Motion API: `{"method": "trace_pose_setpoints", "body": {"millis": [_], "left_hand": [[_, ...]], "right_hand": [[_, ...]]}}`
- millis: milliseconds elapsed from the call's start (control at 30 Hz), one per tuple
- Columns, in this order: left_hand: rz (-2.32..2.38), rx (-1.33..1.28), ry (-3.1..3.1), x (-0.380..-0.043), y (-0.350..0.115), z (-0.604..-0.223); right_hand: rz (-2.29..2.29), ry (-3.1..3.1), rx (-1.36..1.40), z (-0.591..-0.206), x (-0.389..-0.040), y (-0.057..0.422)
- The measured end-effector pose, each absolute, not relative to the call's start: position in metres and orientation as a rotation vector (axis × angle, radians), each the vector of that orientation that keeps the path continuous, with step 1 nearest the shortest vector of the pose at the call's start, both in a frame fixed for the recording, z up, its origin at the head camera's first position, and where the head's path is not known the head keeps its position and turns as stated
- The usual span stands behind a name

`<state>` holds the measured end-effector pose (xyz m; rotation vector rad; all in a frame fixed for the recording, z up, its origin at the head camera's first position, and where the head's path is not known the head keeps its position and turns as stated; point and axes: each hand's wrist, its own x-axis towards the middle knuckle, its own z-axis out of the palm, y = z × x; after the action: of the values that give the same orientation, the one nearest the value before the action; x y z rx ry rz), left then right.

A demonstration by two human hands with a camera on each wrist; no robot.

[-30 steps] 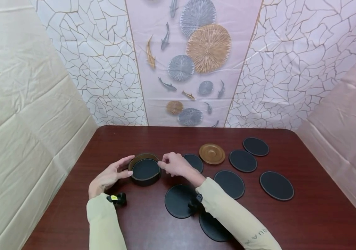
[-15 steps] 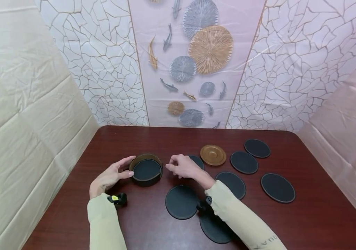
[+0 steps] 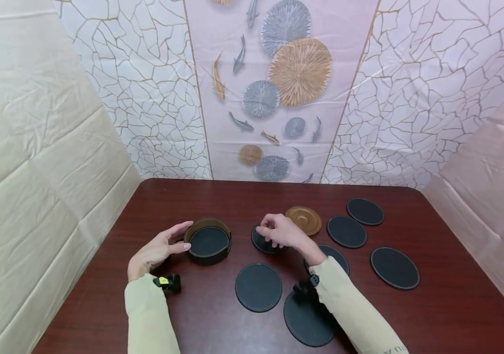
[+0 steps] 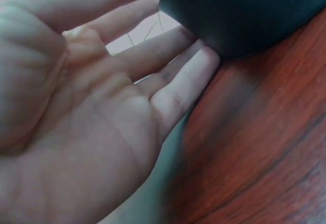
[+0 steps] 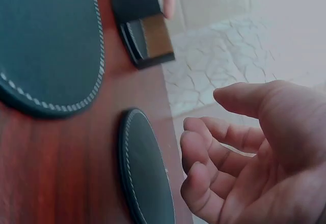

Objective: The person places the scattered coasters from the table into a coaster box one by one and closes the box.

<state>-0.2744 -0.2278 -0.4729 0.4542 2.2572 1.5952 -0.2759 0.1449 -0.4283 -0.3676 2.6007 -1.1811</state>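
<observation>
On the left of the table in the head view stands a round black coaster holder (image 3: 207,257) with a tan inside and a notch in its wall. A black coaster lies in it. My left hand (image 3: 156,251) grips the holder's left side, thumb at the front and fingers toward the back; the left wrist view shows the fingertips (image 4: 206,61) against the black wall. My right hand (image 3: 284,231) hovers over a black coaster (image 3: 258,242) with white edge stitching. Its fingers are loosely bent and hold nothing; the right wrist view shows this coaster (image 5: 145,168) apart from the fingers.
A brown round disc (image 3: 307,219) with raised rings lies behind the right hand. Several black coasters, such as a front one (image 3: 258,287) and a right one (image 3: 395,268), lie flat about the table (image 3: 203,309). A patterned cloth (image 3: 256,64) hangs behind.
My right hand has moved right, from the coaster holder's rim to above a coaster. My left hand has stayed at the holder. The coaster in the holder lies as before.
</observation>
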Motion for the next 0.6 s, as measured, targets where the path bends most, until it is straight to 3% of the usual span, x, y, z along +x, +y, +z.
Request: {"method": "trace_pose_setpoints", "body": {"millis": [600], "left_hand": [[1.566,0.466,2.279,-0.276,-0.229,-0.475]], "right_hand": [[-0.949,2.719,-0.258,-0.433,-0.294,0.179]]}}
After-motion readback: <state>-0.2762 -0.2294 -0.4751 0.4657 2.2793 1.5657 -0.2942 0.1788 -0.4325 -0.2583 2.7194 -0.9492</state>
